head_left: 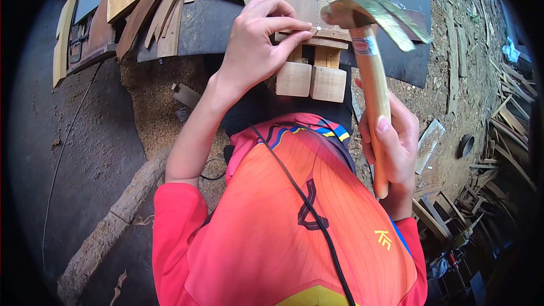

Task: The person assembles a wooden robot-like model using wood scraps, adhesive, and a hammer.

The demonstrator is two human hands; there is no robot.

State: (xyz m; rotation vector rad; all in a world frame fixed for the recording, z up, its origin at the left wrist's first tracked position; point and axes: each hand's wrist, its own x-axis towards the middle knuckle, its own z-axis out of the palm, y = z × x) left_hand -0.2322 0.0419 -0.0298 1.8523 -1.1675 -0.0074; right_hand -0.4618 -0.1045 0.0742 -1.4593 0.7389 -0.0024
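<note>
My left hand [258,42] pinches a small nail [318,28] between thumb and forefinger, holding it upright on a thin wooden strip [334,35] of a small wooden assembly [310,79]. My right hand [394,144] grips the wooden handle of a claw hammer [371,20]. The hammer's metal head sits right beside the nail head, touching or nearly touching it. The assembly rests at the near edge of a dark workbench [226,28], with two pale wooden blocks hanging toward me.
Curved wooden slats [161,5] and boards lie on the bench at the left. Sawdust and dirt cover the ground [147,102]. A rough log [113,221] lies at lower left. Scrap wood strips [504,136] pile up on the right. A black cable runs down my orange shirt.
</note>
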